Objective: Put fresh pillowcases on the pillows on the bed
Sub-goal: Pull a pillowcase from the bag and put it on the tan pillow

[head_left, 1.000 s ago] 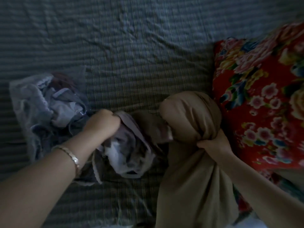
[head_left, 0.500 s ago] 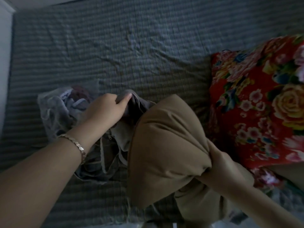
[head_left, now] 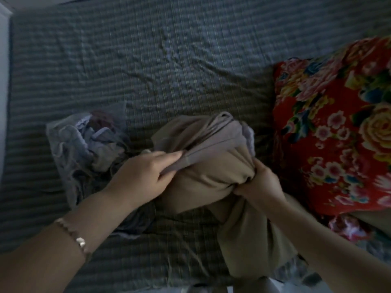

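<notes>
A tan pillow (head_left: 211,180) lies bunched at the middle of the bed, its lower end trailing toward the bed's near edge. A grey-beige pillowcase (head_left: 203,134) is gathered over its top end. My left hand (head_left: 143,176) pinches the pillowcase's edge on the pillow's left side. My right hand (head_left: 258,182) grips the tan fabric on the right side, fingers curled into it. A crumpled grey-blue cloth (head_left: 84,149) lies left of the pillow, partly under my left wrist.
A red floral pillow (head_left: 330,127) lies at the right, close to my right hand. The striped grey bedsheet (head_left: 148,60) stretches wrinkled across the far half. A white wall or frame edge (head_left: 3,81) runs along the far left.
My left hand has pulled the pillowcase over the pillow's top end. The pillow has dropped flatter on the bed, with my right hand still gripping its side.
</notes>
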Demonstrator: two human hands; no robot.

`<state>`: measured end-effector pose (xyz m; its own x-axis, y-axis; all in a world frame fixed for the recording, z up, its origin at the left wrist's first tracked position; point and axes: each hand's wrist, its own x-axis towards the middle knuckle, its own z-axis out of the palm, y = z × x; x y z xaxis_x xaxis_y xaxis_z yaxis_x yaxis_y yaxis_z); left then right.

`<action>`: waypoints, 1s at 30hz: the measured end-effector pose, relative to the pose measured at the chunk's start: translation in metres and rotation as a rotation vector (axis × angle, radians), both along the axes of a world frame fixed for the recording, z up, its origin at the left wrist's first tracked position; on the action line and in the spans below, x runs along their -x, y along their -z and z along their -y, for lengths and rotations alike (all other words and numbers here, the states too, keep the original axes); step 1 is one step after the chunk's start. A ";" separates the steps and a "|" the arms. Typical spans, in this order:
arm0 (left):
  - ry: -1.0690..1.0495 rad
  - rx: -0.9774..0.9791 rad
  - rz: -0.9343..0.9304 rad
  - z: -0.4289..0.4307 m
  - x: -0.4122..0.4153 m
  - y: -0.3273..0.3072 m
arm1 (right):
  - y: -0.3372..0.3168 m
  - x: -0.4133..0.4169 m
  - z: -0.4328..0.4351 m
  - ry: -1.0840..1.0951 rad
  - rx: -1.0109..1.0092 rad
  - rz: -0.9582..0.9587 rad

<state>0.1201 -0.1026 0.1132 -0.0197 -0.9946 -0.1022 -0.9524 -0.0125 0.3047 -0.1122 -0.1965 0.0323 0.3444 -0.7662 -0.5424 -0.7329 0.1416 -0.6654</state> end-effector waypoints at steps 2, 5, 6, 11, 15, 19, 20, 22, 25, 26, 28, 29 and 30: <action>-0.190 -0.134 0.062 -0.007 -0.002 0.005 | 0.002 0.001 0.014 0.113 -0.029 -0.024; -0.353 -0.108 0.110 -0.010 0.007 0.008 | 0.002 -0.003 0.025 0.191 -0.069 -0.037; -0.357 0.001 0.080 -0.010 0.017 0.009 | 0.004 -0.006 0.028 0.207 -0.069 -0.050; -0.085 0.230 -0.058 -0.021 0.086 0.027 | 0.016 -0.024 0.029 0.205 -0.107 -0.248; -0.511 -0.056 -0.054 -0.038 0.061 0.064 | 0.027 -0.040 0.011 -0.220 -0.006 -0.441; -0.798 -0.039 -0.227 -0.030 0.032 0.091 | 0.032 -0.046 0.006 -0.582 0.000 -0.561; -0.827 -0.014 -0.262 -0.024 0.035 0.096 | 0.030 -0.043 0.007 -0.587 -0.008 -0.574; -0.868 -0.098 -0.309 -0.019 0.052 0.104 | 0.026 -0.037 0.007 -0.563 -0.075 -0.585; -0.675 -0.493 -0.248 -0.026 0.092 0.111 | 0.017 -0.033 0.010 -0.538 -0.177 -0.695; -0.532 -0.585 -0.170 -0.031 0.104 0.110 | 0.016 -0.033 0.012 -0.511 -0.184 -0.718; -0.324 -0.631 -0.053 -0.038 0.113 0.103 | 0.015 -0.037 0.008 -0.406 -0.140 -0.678; -0.306 -0.608 -0.064 -0.039 0.111 0.100 | 0.018 -0.040 0.004 -0.321 -0.115 -0.606; -0.355 -0.574 -0.106 -0.037 0.107 0.095 | 0.022 -0.041 -0.001 -0.227 -0.082 -0.498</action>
<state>0.0129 -0.0655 0.0185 0.2589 -0.7316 -0.6307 -0.8259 -0.5063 0.2482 -0.0712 -0.1954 0.0100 0.1824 -0.6510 -0.7369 -0.9744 -0.0196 -0.2238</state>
